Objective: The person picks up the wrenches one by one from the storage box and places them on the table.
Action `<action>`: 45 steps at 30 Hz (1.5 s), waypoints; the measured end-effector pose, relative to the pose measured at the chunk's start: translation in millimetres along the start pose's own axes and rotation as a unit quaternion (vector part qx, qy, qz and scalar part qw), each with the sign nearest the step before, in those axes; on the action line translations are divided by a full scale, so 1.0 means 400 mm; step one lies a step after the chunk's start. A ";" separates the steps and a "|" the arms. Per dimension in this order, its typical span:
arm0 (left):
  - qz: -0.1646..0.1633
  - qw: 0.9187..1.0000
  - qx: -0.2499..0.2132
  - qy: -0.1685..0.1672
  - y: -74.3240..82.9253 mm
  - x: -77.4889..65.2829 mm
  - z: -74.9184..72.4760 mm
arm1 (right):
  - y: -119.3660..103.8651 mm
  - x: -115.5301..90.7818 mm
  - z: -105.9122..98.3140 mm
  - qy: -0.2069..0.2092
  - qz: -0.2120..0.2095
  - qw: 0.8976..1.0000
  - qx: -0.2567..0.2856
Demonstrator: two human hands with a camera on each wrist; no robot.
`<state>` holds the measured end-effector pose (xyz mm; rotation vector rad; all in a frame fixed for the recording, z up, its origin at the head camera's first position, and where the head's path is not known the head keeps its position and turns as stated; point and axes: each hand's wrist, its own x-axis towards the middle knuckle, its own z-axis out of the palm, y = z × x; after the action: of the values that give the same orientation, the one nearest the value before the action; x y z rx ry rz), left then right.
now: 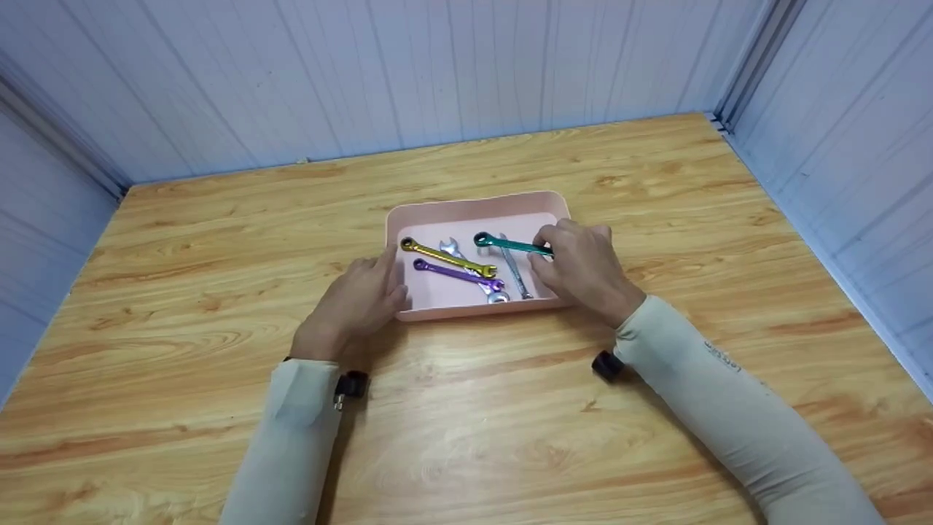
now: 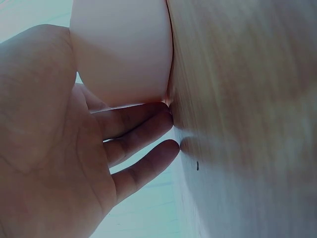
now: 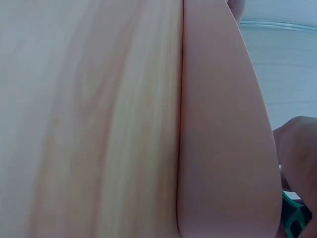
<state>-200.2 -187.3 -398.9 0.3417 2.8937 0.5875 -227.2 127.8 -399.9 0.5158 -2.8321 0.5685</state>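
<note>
A shallow pink tray (image 1: 477, 312) lies on the wooden table with several wrenches in it. My right hand (image 1: 583, 264), over the tray's right end, pinches a green ratchet wrench (image 1: 510, 244) by its right end. In the right wrist view, part of the green wrench (image 3: 293, 218) shows beyond the rim. My left hand (image 1: 357, 299) holds the tray's left wall, thumb over the rim near the front corner. In the left wrist view, its other fingers (image 2: 141, 134) lie along the outside, tips down by the tabletop.
A gold wrench (image 1: 448, 257) and a purple wrench (image 1: 459, 274) lie across a silver wrench (image 1: 498, 297) in the tray. Another silver wrench (image 1: 517, 275) lies to their right, partly under the green one. White panel walls (image 1: 437, 73) border the table (image 1: 219, 292) at the back and sides.
</note>
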 end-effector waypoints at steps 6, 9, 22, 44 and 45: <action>0.002 1.000 0.001 0.001 0.003 0.003 -0.003 | 0.006 0.002 -0.003 0.029 -0.021 0.999 0.019; -0.003 1.000 0.000 -0.001 0.004 0.004 -0.004 | 0.008 0.003 -0.005 0.058 -0.044 0.997 0.029; -0.011 1.000 -0.007 -0.004 0.006 0.007 -0.001 | 0.017 0.000 -0.012 0.143 -0.114 0.983 0.026; -0.014 1.000 -0.008 -0.008 0.000 0.001 -0.004 | 0.062 0.017 -0.099 0.197 -0.081 0.975 0.065; -0.010 1.000 -0.007 -0.007 -0.001 0.001 -0.004 | 0.065 0.017 -0.102 0.199 -0.076 0.975 0.065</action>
<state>-200.8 -188.1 -397.7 0.3134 2.8753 0.5992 -237.9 164.8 -370.0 0.5628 -2.3665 0.7380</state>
